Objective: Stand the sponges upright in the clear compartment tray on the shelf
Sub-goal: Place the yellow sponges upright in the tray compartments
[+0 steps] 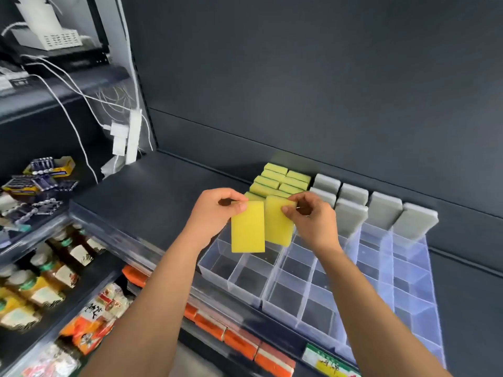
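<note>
Right now you hold 2 yellow sponges on end over the clear tray [245, 291] on the dark shelf [152, 191]. Your left hand [215, 210] pinches the top edge of the left sponge [247, 231], thumb and curled fingers closed on it. Your right hand [313, 221] pinches the top corner of the right sponge [277, 225] the same way. Held by the top with the long side hanging down, each can likely drop straight into a narrow compartment and stand.

The 2 hang side by side, edges touching or nearly so, just in front of the yellow sponges [275, 180] already upright at the back. That suggests the next free compartments in those columns are the aim. Grey sponges [353, 210] stand to the right of them.

Exactly which compartments lie under the 2 sponges you cannot tell, since the sponges cover them. Their rear faces are hidden, as are the fingertips behind them. The tray's near right corner runs out of view, and the bottles [54, 268] on the lower shelves are blurred.
</note>
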